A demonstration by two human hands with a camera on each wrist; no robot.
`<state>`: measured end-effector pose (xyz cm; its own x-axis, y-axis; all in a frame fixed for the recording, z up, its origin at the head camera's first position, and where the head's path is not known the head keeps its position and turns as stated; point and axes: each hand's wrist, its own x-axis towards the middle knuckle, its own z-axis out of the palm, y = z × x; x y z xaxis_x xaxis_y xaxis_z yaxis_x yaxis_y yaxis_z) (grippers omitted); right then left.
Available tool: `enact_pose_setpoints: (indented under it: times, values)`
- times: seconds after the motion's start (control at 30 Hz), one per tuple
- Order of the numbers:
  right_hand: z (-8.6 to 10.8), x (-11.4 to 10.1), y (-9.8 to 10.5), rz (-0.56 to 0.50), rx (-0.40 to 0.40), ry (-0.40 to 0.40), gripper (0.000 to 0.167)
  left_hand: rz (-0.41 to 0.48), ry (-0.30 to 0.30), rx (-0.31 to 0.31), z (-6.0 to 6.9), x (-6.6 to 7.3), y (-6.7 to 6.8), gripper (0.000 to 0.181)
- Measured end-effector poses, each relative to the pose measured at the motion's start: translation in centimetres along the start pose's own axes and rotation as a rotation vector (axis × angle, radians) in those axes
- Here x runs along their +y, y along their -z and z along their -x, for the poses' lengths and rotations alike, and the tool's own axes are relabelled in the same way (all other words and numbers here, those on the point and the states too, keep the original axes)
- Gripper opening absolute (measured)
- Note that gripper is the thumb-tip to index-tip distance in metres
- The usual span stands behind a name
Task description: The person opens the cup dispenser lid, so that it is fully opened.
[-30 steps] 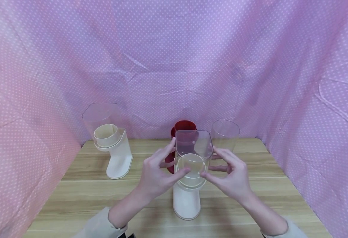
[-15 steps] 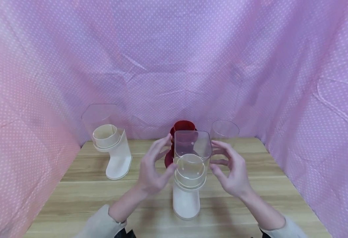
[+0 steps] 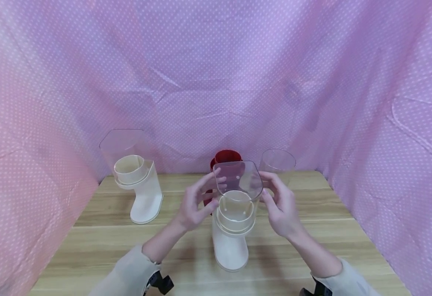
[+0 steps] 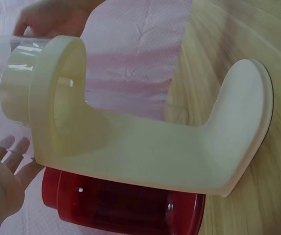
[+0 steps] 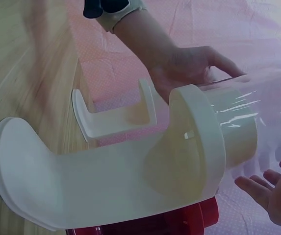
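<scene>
A clear plastic container (image 3: 238,176) with a rounded-square rim stands on the cream collar of a white curved stand (image 3: 232,251), in front of me. My left hand (image 3: 194,205) curves loosely around the container's left side, its fingertips behind the clear wall and thumb in front. At the right side my right hand (image 3: 281,207) has thumb and fingers by the wall, fingers loosely bent. In the right wrist view the left thumb lies along the clear wall, and the right hand (image 5: 280,196) is close below it. Whether every fingertip touches is unclear.
A second white stand (image 3: 145,201) with its own clear container (image 3: 121,142) is at the back left. Behind the near stand sits a red stand (image 3: 228,155), partly hidden. A clear round cylinder (image 3: 277,160) stands to its right. Pink dotted cloth (image 3: 216,82) encloses the wooden table (image 3: 101,246).
Both thumbs were at the container's front, then the hands spread apart from it. They have now come in again around its sides, and the container looks slightly turned.
</scene>
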<state>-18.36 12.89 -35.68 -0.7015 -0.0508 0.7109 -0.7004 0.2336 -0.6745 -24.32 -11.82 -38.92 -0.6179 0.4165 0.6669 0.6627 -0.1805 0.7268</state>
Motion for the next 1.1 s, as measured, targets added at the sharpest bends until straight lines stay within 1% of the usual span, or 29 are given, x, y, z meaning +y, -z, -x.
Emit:
enact_pose_setpoints:
  times: [0.13, 0.23, 0.33, 0.4, 0.5, 0.6, 0.63, 0.73, 0.87, 0.93, 1.0, 1.1]
  values:
    - [-0.4, 0.3, -0.4, 0.021, -0.013, 0.031, 0.041, -0.065, -0.010, 0.046, 0.4, 0.9, -0.2, 0.073]
    - [-0.5, 0.4, -0.4, 0.029, -0.015, 0.024, 0.040, -0.092, -0.036, 0.058, 0.5, 1.1, -0.4, 0.074]
    - [-0.4, 0.5, -0.2, 0.006, -0.002, -0.020, 0.037, -0.098, -0.063, 0.037, 0.5, 0.5, -0.2, 0.073]
    - [-0.2, 0.4, 0.0, -0.013, 0.003, -0.048, 0.035, -0.090, -0.060, 0.007, 0.6, 0.0, 0.1, 0.071]
    - [0.2, 0.4, 0.1, 0.004, -0.015, -0.077, 0.032, -0.082, -0.033, -0.036, 1.0, -0.7, 0.4, 0.056]
    - [0.4, 0.4, 0.0, 0.036, -0.047, -0.100, 0.031, -0.085, 0.001, -0.053, 1.4, -1.1, 0.6, 0.051]
    - [0.4, 0.5, -0.1, 0.047, -0.056, -0.108, 0.031, -0.092, 0.010, -0.050, 1.5, -1.1, 0.5, 0.050]
    - [0.2, 0.6, -0.4, 0.056, -0.064, -0.110, 0.033, -0.125, 0.041, -0.021, 1.9, -0.9, 0.3, 0.059]
    - [0.0, 0.9, -0.6, 0.053, -0.072, -0.102, 0.036, -0.187, 0.095, 0.038, 2.4, -0.2, -0.2, 0.061]
    - [-0.1, 1.1, -0.7, 0.047, -0.080, -0.106, 0.037, -0.207, 0.114, 0.053, 2.6, 0.0, -0.3, 0.060]
    - [-0.1, 1.1, -0.6, 0.046, -0.082, -0.118, 0.036, -0.203, 0.123, 0.054, 2.7, -0.1, -0.3, 0.060]
    - [0.0, 1.0, -0.4, 0.028, -0.082, -0.143, 0.034, -0.175, 0.114, 0.028, 2.9, -0.6, 0.0, 0.061]
